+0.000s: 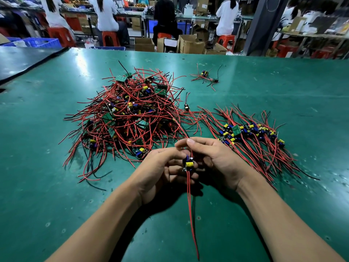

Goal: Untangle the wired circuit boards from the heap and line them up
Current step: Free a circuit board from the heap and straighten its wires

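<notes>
Wide green counter [56, 186], glossy, scuffed and pitted, with pale glare from overhead lights toward its far left. Dark mat [22, 61] lying over the far left corner.

Near the middle, a big heap [128, 114] of wired circuit boards: red and black wires tangled every way, green boards and yellow and blue parts poking through. Just beside it on the right, a lined-up row [251, 133] of boards, wires combed toward the near right. Between heap and row, one stray board [186, 107] on its own. Farther back, well apart, a small cluster [204, 76] of boards with loose wires.

In front of the heap, raised over the counter, a single board [189, 164] with a yellow capacitor, held between both hands. Left hand [160, 173] palm up, fingers [173, 168] curled in against the board from the left. Right hand [219, 161] pinching the red leads [188, 186] between thumb and forefinger just above the board, other fingers curled behind it. Below the board, the same leads trailing toward the near edge.

Beyond the counter, a workshop: people in white tops and one in black, backs turned, seated on red stools [110, 37] at long benches. Open cardboard boxes [190, 44] on the floor, blue crates [40, 42] at the left, a dark pillar [260, 25] at the right.
</notes>
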Tool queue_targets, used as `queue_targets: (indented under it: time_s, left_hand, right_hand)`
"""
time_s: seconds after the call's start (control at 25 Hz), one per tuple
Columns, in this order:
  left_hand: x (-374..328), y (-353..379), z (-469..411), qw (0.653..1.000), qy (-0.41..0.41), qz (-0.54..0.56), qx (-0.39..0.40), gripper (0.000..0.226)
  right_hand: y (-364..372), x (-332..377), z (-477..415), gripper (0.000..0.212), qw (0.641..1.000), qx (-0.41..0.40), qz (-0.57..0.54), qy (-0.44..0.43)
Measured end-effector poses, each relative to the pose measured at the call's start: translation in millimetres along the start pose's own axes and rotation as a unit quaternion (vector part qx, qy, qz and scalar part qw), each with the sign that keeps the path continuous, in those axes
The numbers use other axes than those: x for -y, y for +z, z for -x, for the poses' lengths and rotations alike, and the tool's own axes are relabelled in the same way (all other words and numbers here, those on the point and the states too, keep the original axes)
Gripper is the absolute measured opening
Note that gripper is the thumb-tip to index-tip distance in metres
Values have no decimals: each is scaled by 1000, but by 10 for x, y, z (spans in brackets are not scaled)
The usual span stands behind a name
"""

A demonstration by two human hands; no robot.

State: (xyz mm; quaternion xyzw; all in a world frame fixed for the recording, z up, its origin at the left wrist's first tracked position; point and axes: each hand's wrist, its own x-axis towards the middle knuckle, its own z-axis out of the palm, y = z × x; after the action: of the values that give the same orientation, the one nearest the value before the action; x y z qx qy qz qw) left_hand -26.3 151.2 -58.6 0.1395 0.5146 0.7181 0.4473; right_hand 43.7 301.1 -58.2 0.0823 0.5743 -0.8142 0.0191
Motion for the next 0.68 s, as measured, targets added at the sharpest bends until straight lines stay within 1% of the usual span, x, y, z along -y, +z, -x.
queue_targets:
  time_s: [0.04, 0.12, 0.16, 0.24, 0.32, 0.48, 0.6, 0.68]
  left_hand:
    - [1, 9, 0, 1000, 6, -5, 1, 28]
    - [7, 26, 2, 1000, 18, -17, -6, 14]
    - [13, 34, 2, 1000, 22, -17, -12, 10]
    - [38, 38, -5, 999, 24, -20, -26, 14]
    - [51, 45, -7, 998, 33, -36, -45, 10]
    - [65, 50, -10, 994, 55, -59, -71, 13]
    - [68, 70, -9, 993, 54, -68, -82, 9]
    - [59, 69, -11, 993, 48, -62, -84, 9]
  right_hand:
    - [-1, 0, 0, 22, 1000, 2, -1, 1]
    - [-6, -1, 6, 23, 1000, 6, -3, 5]
    - [-9, 3, 10, 23, 1000, 5, -3, 8]
    - [-24, 9, 15, 23, 1000, 2, -6, 10]
    - [-43, 20, 15, 24, 1000, -10, 3, 4]
    - [-72, 9, 12, 26, 989, -86, 116, -22]
    - [-76, -11, -1, 23, 983, -101, 150, -39]
    - [-66, -12, -11, 21, 982, -100, 152, -46]
